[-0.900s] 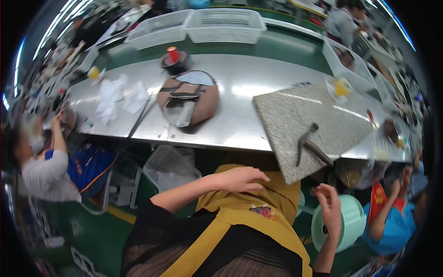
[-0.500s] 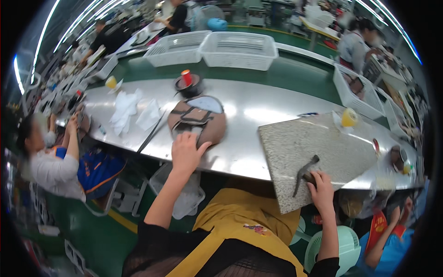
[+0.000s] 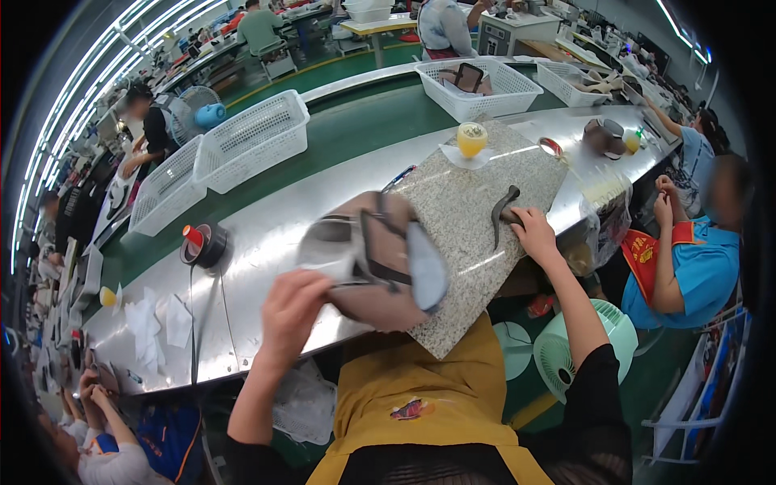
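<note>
My left hand [image 3: 293, 314] grips the edge of a brown, rounded bag piece [image 3: 386, 252] with dark straps and a pale blue patch. The piece is blurred by motion, held over the metal table and the left part of a speckled stone slab [image 3: 453, 190]. On that slab lies a dark hammer [image 3: 503, 212]; my right hand [image 3: 533, 230] is closed around its short handle.
A yellow glue pot [image 3: 471, 141] stands on the slab's far end. A spool holder with red thread [image 3: 204, 245] and white sheets [image 3: 145, 327] are at left. White baskets [image 3: 257, 133] line the far side. Co-workers sit at both sides, one in blue [image 3: 703, 267] close at right.
The bag piece has been lifted off the metal table and moved right toward the slab in my left hand. My right hand stays on the hammer. The view has swung right.
</note>
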Demonstrator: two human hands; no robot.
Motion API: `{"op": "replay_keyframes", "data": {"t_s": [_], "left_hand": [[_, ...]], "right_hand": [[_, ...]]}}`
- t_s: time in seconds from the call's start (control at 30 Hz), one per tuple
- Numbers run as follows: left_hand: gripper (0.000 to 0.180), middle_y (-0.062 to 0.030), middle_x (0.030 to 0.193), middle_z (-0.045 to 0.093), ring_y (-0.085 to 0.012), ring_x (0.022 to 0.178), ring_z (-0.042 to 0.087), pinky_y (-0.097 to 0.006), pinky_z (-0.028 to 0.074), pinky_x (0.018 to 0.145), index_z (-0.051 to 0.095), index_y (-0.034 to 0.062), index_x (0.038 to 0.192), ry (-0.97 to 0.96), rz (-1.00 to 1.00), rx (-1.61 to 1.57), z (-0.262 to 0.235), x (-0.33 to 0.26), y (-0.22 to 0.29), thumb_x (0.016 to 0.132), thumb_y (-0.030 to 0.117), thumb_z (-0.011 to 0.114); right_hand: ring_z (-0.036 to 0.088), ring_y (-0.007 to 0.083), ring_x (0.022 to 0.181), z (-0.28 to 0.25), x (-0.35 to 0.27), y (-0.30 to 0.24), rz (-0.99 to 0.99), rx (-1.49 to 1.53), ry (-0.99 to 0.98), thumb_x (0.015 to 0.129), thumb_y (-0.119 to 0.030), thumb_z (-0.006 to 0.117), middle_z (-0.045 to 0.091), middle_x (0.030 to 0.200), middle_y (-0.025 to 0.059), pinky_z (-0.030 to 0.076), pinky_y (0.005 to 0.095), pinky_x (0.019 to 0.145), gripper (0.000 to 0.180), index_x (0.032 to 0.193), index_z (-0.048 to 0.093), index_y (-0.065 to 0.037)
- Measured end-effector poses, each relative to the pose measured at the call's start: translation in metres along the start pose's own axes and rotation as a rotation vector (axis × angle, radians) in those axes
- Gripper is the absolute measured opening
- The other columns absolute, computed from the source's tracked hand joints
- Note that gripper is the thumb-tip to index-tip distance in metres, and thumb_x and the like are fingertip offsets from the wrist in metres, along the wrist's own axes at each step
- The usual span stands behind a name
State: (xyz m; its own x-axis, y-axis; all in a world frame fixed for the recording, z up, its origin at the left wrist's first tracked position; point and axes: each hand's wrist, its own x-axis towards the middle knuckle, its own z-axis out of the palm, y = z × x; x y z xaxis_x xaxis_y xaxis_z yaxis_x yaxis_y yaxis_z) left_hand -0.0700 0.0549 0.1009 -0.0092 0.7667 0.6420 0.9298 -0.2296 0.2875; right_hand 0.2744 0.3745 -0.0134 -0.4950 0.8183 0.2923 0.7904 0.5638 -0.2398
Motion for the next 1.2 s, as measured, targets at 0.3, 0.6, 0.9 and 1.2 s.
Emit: {"op": "replay_keyframes", "data": {"t_s": [0.3, 0.6, 0.9, 1.2], "left_hand": [[0.028, -0.0079, 0.118, 0.061, -0.0274, 0.115, 0.056, -0.038, 0.049, 0.092, 0.063, 0.011, 0.108, -0.661, 0.169, 0.058, 0.014, 0.1, -0.069, 0.081, 0.006, 0.06], [0.039, -0.0118, 0.116, 0.057, -0.0259, 0.109, 0.058, -0.039, 0.048, 0.089, 0.052, 0.0045, 0.121, -0.701, 0.392, 0.318, 0.253, 0.236, -0.088, 0.083, 0.009, 0.053], [0.038, -0.0094, 0.118, 0.054, -0.0247, 0.11, 0.056, -0.038, 0.049, 0.086, 0.051, 0.0089, 0.121, -0.648, 0.458, 0.225, 0.323, 0.233, -0.1, 0.082, 0.01, 0.054], [0.039, -0.0143, 0.132, 0.046, -0.0308, 0.12, 0.05, -0.039, 0.049, 0.09, 0.052, 0.0053, 0.12, -0.781, 0.248, 0.149, 0.318, 0.239, -0.097, 0.081, 0.006, 0.054]], "right_hand": [[0.047, 0.035, 0.122, -0.076, 0.069, 0.012, -0.087, 0.178, -0.288, 0.084, -0.033, 0.066, 0.049, 0.133, 0.0186, 0.04, 0.0424, 0.101, 0.062, 0.137, 0.042, -0.011], [0.041, 0.0416, 0.129, -0.006, 0.216, -0.051, -0.1, 0.119, -0.073, 0.075, -0.053, 0.07, 0.035, 0.142, 0.0261, 0.036, 0.0462, 0.105, 0.091, 0.148, 0.028, -0.018], [0.054, 0.0349, 0.115, 0.017, 0.223, -0.016, -0.085, 0.241, -0.223, 0.077, -0.047, 0.073, 0.047, 0.13, 0.019, 0.048, 0.0435, 0.094, 0.074, 0.136, 0.042, -0.017], [0.062, 0.0297, 0.102, -0.031, 0.161, 0.046, 0.391, 1.856, 0.166, 0.091, -0.039, 0.061, 0.057, 0.117, 0.0148, 0.058, 0.0327, 0.079, 0.051, 0.125, 0.048, -0.003]]}}
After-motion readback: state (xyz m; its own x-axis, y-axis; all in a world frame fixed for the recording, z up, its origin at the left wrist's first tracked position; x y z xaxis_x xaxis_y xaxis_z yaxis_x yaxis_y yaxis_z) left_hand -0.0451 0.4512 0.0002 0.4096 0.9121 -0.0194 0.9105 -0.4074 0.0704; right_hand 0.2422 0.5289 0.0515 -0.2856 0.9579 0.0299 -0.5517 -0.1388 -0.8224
